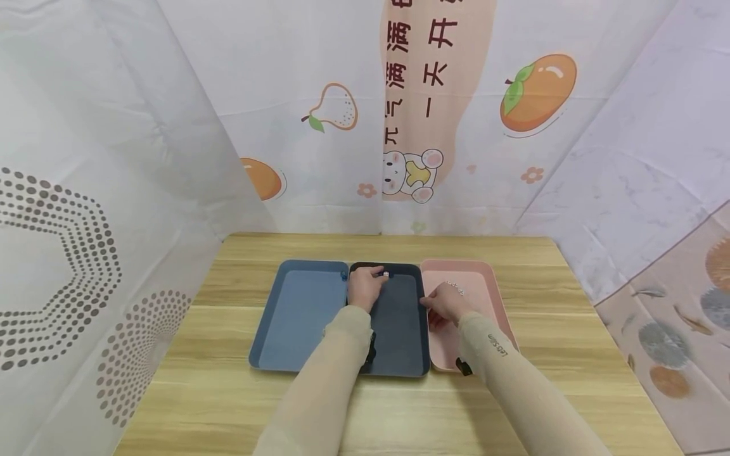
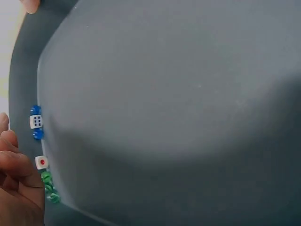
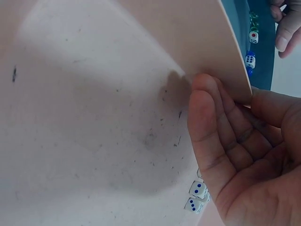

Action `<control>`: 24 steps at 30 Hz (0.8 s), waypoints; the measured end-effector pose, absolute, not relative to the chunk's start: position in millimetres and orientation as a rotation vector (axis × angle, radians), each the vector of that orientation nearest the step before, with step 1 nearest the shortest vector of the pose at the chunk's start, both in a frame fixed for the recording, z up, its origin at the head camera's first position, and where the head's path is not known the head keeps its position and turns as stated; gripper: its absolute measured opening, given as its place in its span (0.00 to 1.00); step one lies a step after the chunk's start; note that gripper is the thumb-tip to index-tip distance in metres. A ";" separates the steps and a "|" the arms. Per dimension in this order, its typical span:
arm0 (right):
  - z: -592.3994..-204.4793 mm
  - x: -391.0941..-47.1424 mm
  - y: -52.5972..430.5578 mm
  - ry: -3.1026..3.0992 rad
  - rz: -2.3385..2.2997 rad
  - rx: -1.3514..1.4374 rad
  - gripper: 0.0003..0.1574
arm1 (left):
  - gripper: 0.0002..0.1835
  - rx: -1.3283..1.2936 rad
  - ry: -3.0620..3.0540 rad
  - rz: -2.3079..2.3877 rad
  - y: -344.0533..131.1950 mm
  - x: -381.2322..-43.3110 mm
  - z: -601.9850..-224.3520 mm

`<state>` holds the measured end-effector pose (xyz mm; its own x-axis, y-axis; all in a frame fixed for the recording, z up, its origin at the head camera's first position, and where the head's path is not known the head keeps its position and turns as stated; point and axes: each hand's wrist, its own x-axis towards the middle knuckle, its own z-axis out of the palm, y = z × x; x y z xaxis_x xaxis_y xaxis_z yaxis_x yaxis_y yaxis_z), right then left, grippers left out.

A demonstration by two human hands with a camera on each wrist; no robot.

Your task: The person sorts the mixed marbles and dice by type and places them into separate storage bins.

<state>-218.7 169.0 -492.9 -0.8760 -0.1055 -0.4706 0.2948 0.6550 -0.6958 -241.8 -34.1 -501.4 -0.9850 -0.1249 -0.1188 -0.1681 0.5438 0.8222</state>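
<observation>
Up at eleven o'clock on the dark tray (image 1: 400, 326): left hand (image 1: 365, 289) beside white dice (image 2: 36, 121), can't tell if pinching | right hand (image 1: 447, 304) pinches pink tray (image 1: 478, 280) at nine o'clock, presumably steadying it

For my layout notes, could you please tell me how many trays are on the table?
3: a blue tray at left, a black tray in the middle and a pink tray at right.
</observation>
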 end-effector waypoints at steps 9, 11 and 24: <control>-495.8 -218.4 168.9 2.405 -1.121 0.157 0.21 | 0.17 -0.297 2.703 1.463 -35.0 -244.7 -514.9; -495.8 -218.2 168.6 2.408 -1.118 0.154 0.22 | 0.17 -0.305 2.692 1.473 -35.2 -244.6 -517.6; -496.3 -218.6 168.4 2.413 -1.125 0.133 0.22 | 0.18 -0.333 2.640 1.563 -37.0 -246.3 -526.4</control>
